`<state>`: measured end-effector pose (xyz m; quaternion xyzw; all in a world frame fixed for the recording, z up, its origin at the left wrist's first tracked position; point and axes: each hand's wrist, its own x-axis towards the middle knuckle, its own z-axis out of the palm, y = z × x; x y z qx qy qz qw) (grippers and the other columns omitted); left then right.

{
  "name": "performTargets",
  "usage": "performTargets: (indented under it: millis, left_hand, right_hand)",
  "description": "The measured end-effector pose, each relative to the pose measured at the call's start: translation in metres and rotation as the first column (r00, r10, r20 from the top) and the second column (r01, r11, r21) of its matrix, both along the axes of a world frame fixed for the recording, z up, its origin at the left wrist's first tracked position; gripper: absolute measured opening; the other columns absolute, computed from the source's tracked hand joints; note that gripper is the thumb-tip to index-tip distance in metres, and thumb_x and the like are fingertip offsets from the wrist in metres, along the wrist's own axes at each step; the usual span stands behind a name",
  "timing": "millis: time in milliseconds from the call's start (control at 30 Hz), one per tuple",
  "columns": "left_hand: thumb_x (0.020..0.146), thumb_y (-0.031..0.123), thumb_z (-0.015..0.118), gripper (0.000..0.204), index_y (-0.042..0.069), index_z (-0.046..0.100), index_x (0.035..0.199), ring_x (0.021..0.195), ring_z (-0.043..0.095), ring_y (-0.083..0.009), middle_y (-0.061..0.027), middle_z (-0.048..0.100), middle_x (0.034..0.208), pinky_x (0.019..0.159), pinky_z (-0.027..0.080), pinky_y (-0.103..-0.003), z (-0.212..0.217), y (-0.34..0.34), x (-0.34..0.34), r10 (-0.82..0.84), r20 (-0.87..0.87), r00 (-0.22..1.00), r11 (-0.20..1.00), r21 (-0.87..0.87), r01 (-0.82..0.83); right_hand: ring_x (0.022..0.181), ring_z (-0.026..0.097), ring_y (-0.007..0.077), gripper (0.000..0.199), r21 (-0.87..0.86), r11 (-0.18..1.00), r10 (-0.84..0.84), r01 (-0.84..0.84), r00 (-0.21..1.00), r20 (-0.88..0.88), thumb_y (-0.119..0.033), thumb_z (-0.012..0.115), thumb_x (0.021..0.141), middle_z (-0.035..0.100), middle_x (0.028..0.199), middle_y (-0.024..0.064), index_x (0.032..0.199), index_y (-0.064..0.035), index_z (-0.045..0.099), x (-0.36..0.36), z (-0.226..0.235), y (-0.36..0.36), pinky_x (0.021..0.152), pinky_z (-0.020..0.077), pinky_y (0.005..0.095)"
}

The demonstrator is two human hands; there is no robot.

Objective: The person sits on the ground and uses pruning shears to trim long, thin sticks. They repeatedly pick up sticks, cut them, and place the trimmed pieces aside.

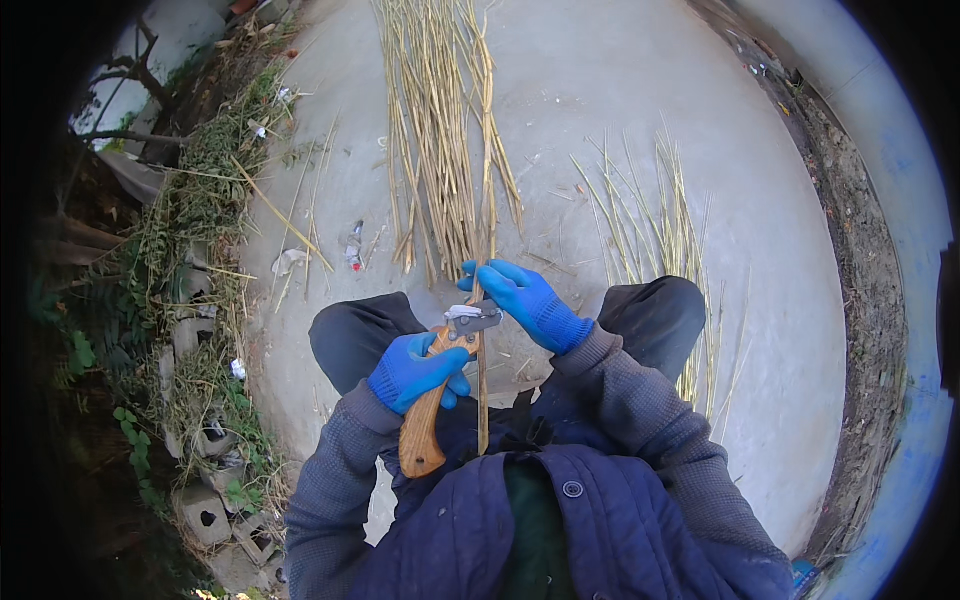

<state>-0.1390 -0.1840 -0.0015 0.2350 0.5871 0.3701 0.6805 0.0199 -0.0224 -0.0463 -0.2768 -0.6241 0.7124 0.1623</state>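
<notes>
My left hand (413, 372), in a blue work glove, is closed round the curved wooden handle of a hand cutter (422, 436). Its riveted grey metal head lies against a thin tan stalk (483, 395) that runs lengthwise in front of my body. Higher up, my right hand (525, 300), also gloved in blue, pinches that same stalk between thumb and fingers just beyond the cutter's head. The stalk's near end hangs down over my lap. Its far part runs up towards a large bundle of dry stalks (440, 150) on the ground.
Thinner greenish-yellow stalks (670, 230) lie by my right knee on the concrete floor (770, 330). Loose stalks (290, 225) and scraps of litter (354, 245) are scattered at the left. Dry weeds (190, 210) and hollow blocks (205, 515) line the left edge; a pale wall (900, 200) curves along the right.
</notes>
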Motion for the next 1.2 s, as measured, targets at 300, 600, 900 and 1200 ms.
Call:
performTargets:
  millis: [300, 600, 900, 1200]
  left_hand:
    - [0.091, 0.026, 0.066, 0.033, -0.003, 0.061, 0.105, 0.061, 0.064, -0.017, -0.0114, 0.068, 0.079, 0.055, 0.055, -0.028, -0.022, 0.086, 0.041, 0.045, 0.028, 0.999, 0.998, 0.032, -0.045]
    - [0.088, 0.023, 0.069, 0.034, -0.003, 0.063, 0.109, 0.069, 0.067, -0.0195, -0.0128, 0.068, 0.086, 0.058, 0.057, -0.031, -0.04, 0.111, 0.079, 0.005, 0.091, 0.996, 0.999, 0.047, -0.009]
    - [0.083, 0.023, 0.073, 0.04, -0.004, 0.064, 0.111, 0.083, 0.068, -0.0226, -0.0144, 0.069, 0.095, 0.07, 0.058, -0.031, -0.049, 0.254, -0.015, 0.382, -0.01, 0.924, 0.905, 0.206, -0.372]
    - [0.085, 0.017, 0.071, 0.038, -0.008, 0.062, 0.112, 0.086, 0.069, -0.0277, -0.0168, 0.068, 0.101, 0.067, 0.06, -0.037, -0.073, 0.258, 0.108, 0.159, 0.112, 0.981, 0.97, 0.165, -0.176]
  right_hand:
    - [0.064, 0.062, 0.0122, 0.03, 0.09, 0.978, -0.202, 0.19, 0.97, 0.139, -0.027, 0.049, 0.101, 0.063, 0.077, 0.008, 0.104, 0.0004, 0.059, 0.08, 0.006, -0.054, 0.058, 0.0503, 0.0269]
    - [0.054, 0.062, 0.0192, 0.021, 0.137, 0.969, -0.236, 0.206, 0.933, 0.272, -0.021, 0.053, 0.097, 0.058, 0.066, 0.0129, 0.088, -0.0017, 0.056, 0.119, 0.027, -0.022, 0.051, 0.0497, 0.0323]
    - [0.058, 0.061, 0.0343, 0.015, 0.361, 0.932, -0.092, -0.021, 0.952, 0.293, -0.018, 0.062, 0.09, 0.056, 0.066, 0.0192, 0.089, -0.0042, 0.058, 0.237, 0.07, -0.073, 0.05, 0.0459, 0.0418]
    - [0.065, 0.064, 0.0104, 0.045, -0.226, 0.957, -0.029, 0.183, 0.834, 0.551, -0.025, 0.051, 0.099, 0.069, 0.084, 0.0059, 0.138, -0.0023, 0.044, 0.31, 0.089, -0.072, 0.063, 0.0547, 0.0283]
